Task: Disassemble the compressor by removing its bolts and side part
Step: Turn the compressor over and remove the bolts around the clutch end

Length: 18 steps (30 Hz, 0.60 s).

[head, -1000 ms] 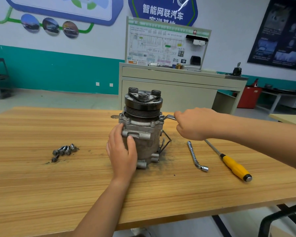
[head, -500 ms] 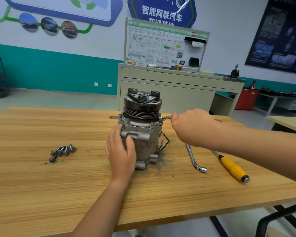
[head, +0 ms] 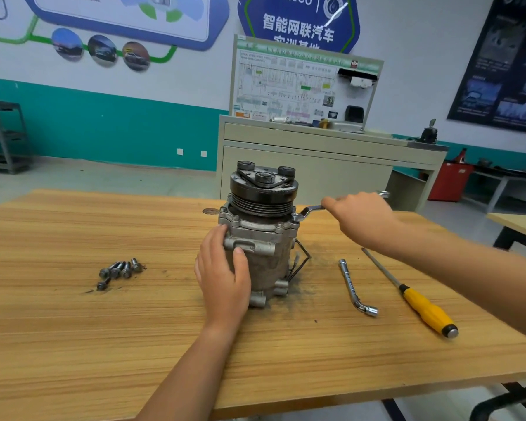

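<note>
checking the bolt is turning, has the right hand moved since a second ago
Yes. The right hand has swung the wrench away from the person, a little farther from the compressor, which stays put.

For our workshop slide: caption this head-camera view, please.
Left hand steadies the upright compressor while the right hand holds a wrench at its flange.

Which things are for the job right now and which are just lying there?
For the job:
compressor, held by the left hand
spanner, gripped by the right hand
pile of loose bolts

Lying about:
bent socket wrench
yellow screwdriver
</note>
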Each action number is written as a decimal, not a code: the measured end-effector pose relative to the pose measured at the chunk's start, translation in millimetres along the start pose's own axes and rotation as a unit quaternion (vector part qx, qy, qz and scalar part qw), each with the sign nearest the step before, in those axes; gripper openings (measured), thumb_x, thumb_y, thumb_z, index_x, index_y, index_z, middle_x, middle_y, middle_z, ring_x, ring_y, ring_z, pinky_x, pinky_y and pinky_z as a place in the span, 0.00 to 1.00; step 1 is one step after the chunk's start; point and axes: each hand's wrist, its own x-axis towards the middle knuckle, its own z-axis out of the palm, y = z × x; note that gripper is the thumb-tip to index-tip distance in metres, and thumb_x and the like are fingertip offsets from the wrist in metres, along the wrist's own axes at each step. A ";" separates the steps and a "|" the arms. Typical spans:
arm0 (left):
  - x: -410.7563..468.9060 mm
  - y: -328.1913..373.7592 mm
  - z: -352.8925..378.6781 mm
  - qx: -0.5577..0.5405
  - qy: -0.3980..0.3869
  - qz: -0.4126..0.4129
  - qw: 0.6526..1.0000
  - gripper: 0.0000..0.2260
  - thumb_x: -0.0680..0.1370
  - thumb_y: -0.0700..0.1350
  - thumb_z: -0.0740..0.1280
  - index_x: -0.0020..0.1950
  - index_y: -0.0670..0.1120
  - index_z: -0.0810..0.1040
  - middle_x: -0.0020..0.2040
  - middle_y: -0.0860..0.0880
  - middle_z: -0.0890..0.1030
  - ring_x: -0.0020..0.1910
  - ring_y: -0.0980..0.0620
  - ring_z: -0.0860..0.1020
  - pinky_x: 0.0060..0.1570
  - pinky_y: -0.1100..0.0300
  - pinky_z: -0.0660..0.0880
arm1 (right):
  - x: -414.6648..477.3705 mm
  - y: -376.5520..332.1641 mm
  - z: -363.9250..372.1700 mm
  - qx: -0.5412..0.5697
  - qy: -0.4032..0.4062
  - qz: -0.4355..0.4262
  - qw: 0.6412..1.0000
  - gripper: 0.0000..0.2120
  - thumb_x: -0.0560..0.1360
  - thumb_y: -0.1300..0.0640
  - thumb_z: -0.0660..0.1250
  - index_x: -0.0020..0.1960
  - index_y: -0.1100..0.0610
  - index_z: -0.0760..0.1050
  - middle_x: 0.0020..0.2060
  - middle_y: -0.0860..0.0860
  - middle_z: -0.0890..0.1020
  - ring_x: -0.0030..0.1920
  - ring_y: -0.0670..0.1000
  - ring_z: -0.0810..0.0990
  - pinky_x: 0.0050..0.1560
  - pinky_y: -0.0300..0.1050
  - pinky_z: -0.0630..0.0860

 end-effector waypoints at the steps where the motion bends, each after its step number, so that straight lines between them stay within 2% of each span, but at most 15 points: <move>1: -0.8 -2.3 0.8 0.008 0.005 0.003 1.000 0.24 0.75 0.51 0.53 0.67 0.42 0.69 0.64 0.50 0.70 0.65 0.55 0.65 0.67 0.44 0.63 | 2.4 -2.5 7.3 0.020 0.027 0.007 0.999 0.15 0.76 0.67 0.57 0.62 0.57 0.69 0.41 0.51 0.78 0.35 0.52 0.74 0.31 0.41 0.65; 2: -1.0 -3.8 2.1 0.016 0.012 0.007 1.000 0.24 0.75 0.52 0.53 0.67 0.43 0.69 0.63 0.52 0.69 0.64 0.58 0.64 0.67 0.44 0.62 | 4.7 -6.7 14.7 0.040 0.063 0.015 0.997 0.15 0.75 0.68 0.58 0.60 0.58 0.71 0.44 0.53 0.80 0.39 0.53 0.77 0.33 0.42 0.65; 4: -0.9 -6.2 4.2 0.030 0.024 0.014 0.999 0.23 0.75 0.52 0.53 0.67 0.44 0.69 0.63 0.56 0.66 0.64 0.63 0.61 0.68 0.44 0.61 | 11.4 -18.7 27.6 0.093 0.127 0.032 0.987 0.14 0.71 0.71 0.64 0.53 0.60 0.77 0.43 0.55 0.83 0.41 0.56 0.80 0.37 0.43 0.70; 5: -0.5 -6.9 5.1 0.036 0.029 0.016 0.999 0.23 0.75 0.51 0.53 0.66 0.44 0.70 0.64 0.56 0.66 0.64 0.63 0.60 0.68 0.44 0.60 | 17.9 -23.9 33.4 0.112 0.144 0.042 0.982 0.14 0.69 0.71 0.65 0.52 0.60 0.78 0.44 0.56 0.83 0.42 0.56 0.81 0.42 0.45 0.73; 6: -0.1 -7.2 5.7 0.043 0.032 0.018 0.998 0.22 0.75 0.51 0.53 0.66 0.44 0.70 0.64 0.56 0.65 0.64 0.64 0.59 0.68 0.45 0.60 | 24.7 -29.3 37.7 0.124 0.128 0.051 0.983 0.15 0.71 0.70 0.63 0.55 0.59 0.77 0.47 0.55 0.83 0.45 0.56 0.80 0.52 0.47 0.72; 8: 0.9 -7.2 5.4 0.053 0.034 0.017 0.998 0.23 0.75 0.51 0.53 0.66 0.44 0.70 0.65 0.55 0.66 0.65 0.63 0.59 0.67 0.45 0.59 | 35.7 -36.2 43.4 0.142 0.099 0.055 0.983 0.16 0.75 0.67 0.57 0.60 0.56 0.74 0.52 0.53 0.81 0.51 0.53 0.79 0.66 0.48 0.60; 10: 1.4 -6.9 5.6 0.055 0.033 0.017 0.998 0.23 0.75 0.51 0.53 0.66 0.43 0.70 0.66 0.50 0.69 0.66 0.60 0.61 0.67 0.46 0.58 | 40.4 -35.2 43.5 0.141 0.103 0.057 0.983 0.16 0.76 0.66 0.56 0.60 0.56 0.73 0.51 0.53 0.81 0.51 0.53 0.79 0.68 0.47 0.56; 12: 1.4 -7.2 6.0 0.056 0.032 0.019 0.998 0.23 0.75 0.51 0.53 0.66 0.42 0.71 0.67 0.47 0.70 0.67 0.55 0.63 0.68 0.46 0.58 | 33.9 -29.2 41.3 0.131 0.119 0.070 0.982 0.13 0.78 0.64 0.55 0.58 0.56 0.73 0.48 0.54 0.82 0.48 0.54 0.79 0.62 0.46 0.62; 14: 1.3 -7.4 6.3 0.053 0.030 0.017 0.998 0.23 0.75 0.51 0.54 0.66 0.42 0.71 0.67 0.46 0.70 0.67 0.52 0.64 0.68 0.45 0.58 | 20.6 -19.5 35.7 0.187 0.153 0.109 0.964 0.11 0.80 0.59 0.55 0.57 0.59 0.73 0.41 0.55 0.82 0.40 0.56 0.78 0.44 0.46 0.68; 16: 1.5 -6.4 5.9 0.050 0.028 0.014 0.998 0.23 0.75 0.51 0.53 0.66 0.42 0.70 0.67 0.46 0.69 0.68 0.52 0.64 0.68 0.44 0.59 | 7.4 -9.4 24.3 0.283 0.178 0.139 0.932 0.12 0.81 0.56 0.54 0.58 0.60 0.71 0.34 0.52 0.77 0.32 0.53 0.73 0.30 0.44 0.64; 18: 1.7 -5.2 5.5 0.050 0.028 0.010 0.998 0.23 0.75 0.51 0.53 0.66 0.42 0.70 0.67 0.45 0.69 0.68 0.50 0.64 0.68 0.44 0.59 | -4.8 -0.8 12.0 0.324 0.181 0.122 0.920 0.13 0.81 0.55 0.54 0.60 0.60 0.69 0.29 0.47 0.72 0.27 0.48 0.69 0.25 0.41 0.60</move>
